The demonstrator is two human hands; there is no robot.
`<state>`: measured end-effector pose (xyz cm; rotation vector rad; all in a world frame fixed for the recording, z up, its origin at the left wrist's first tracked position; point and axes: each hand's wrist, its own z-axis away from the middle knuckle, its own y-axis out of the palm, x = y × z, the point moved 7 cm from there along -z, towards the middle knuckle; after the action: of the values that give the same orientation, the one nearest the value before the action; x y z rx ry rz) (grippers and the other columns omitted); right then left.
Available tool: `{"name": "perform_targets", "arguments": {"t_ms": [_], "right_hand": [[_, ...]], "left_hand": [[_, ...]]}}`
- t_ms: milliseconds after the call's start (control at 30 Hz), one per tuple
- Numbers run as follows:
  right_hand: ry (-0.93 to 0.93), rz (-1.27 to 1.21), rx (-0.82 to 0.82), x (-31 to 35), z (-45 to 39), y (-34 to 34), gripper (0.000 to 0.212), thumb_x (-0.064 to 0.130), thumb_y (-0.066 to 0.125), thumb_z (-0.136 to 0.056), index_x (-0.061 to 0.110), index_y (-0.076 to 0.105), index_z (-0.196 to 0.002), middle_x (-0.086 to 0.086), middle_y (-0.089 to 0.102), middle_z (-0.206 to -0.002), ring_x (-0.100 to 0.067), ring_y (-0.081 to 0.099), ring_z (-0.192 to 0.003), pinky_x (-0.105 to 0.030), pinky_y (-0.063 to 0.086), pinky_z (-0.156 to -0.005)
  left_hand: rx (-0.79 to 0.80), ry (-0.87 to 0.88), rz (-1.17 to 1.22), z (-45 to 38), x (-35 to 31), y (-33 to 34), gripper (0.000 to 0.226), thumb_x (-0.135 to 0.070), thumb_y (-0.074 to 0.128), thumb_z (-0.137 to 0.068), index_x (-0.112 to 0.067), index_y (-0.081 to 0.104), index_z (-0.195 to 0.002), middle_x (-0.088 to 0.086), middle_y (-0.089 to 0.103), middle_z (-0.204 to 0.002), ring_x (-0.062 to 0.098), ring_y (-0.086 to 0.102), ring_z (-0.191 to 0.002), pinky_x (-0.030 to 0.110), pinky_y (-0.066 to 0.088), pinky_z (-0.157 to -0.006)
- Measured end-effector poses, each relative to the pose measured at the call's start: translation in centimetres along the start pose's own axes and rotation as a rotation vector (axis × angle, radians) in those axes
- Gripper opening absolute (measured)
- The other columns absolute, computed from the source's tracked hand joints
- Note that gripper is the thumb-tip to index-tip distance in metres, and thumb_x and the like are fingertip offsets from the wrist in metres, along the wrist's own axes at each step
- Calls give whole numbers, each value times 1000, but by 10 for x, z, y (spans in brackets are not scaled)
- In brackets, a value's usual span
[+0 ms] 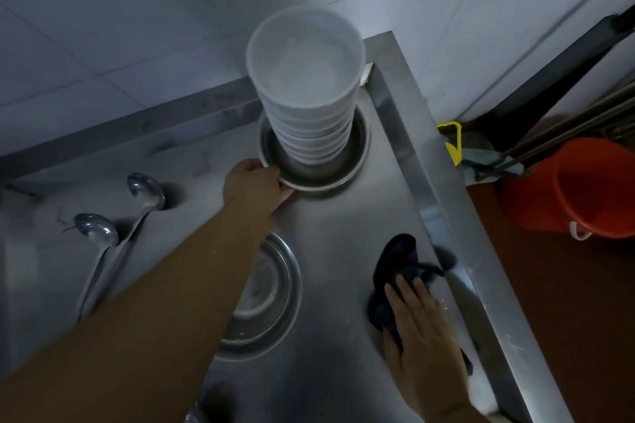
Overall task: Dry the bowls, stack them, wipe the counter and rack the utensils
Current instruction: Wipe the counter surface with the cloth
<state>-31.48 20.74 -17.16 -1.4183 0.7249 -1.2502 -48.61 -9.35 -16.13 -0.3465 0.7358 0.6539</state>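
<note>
A tall stack of white bowls stands in a metal basin at the far corner of the steel counter. My left hand grips the basin's near-left rim. My right hand presses flat on a dark cloth near the counter's right edge. Two metal ladles lie on the counter at the left, bowls pointing away from me. A second metal basin sits near me, partly hidden under my left forearm.
A raised steel lip runs along the counter's right edge. Beyond it, on the red floor, stand an orange bucket and mop handles with a yellow piece. White tiled wall lies behind the counter.
</note>
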Motion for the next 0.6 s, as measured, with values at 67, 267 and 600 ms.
{"name": "perform_targets", "arguments": {"t_ms": [67, 267, 600], "right_hand": [[12, 0, -17, -2, 12, 0, 60, 40, 48, -96, 11, 62, -146, -8, 52, -158, -34, 48, -146, -46, 33, -119], [46, 23, -13, 3, 40, 7, 67, 48, 23, -109, 8, 69, -137, -10, 57, -152, -36, 56, -138, -52, 52, -105], [-129, -43, 95, 59, -38, 16, 59, 39, 39, -105, 8, 54, -153, -11, 46, -163, -36, 43, -150, -53, 44, -116]], "left_hand": [[38, 3, -34, 4, 1, 18, 22, 11, 57, -96, -10, 59, -88, 16, 68, -95, 35, 72, -95, 42, 67, -72], [73, -41, -13, 16, 10, 43, 17, 8, 58, -92, -8, 61, -86, 18, 67, -102, 34, 70, -97, 53, 64, -88], [78, 244, -677, 46, 16, -71, 18, -27, 61, -100, -33, 66, -116, -9, 74, -89, 3, 69, -67, 23, 57, -61]]}}
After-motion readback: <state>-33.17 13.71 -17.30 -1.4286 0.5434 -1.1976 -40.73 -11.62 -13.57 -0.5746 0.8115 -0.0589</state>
